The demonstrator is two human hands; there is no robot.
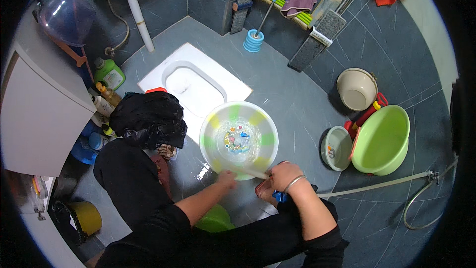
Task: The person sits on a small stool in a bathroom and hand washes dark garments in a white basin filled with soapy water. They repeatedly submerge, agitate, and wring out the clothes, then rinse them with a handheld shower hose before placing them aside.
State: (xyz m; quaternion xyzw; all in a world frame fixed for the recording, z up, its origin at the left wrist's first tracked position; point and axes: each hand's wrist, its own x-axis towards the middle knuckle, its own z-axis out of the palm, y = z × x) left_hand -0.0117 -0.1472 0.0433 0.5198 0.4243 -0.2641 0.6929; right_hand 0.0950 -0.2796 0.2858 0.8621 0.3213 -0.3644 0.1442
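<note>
A round plastic basin [266, 119] with green and yellow patches stands on the floor, its far left part over the edge of a white squat toilet [238, 87]. Water and a cartoon print show at its bottom. My right hand [283, 176], with a bangle at the wrist, is closed around a pale hose [250, 171] at the basin's near right rim. From the right-hand wall tap the hose [375, 187] runs towards this hand. My left hand [226, 179] is at the near rim, by the hose's other end; blur hides whether its fingers grip anything.
Black plastic bag [148, 119] at left, beside bottles [111, 75] and a white cabinet [41, 119]. Green tub [383, 141], grey basin [336, 149] and beige bucket [357, 89] at right. A blue plunger [253, 41] and mops [316, 41] stand by the far wall.
</note>
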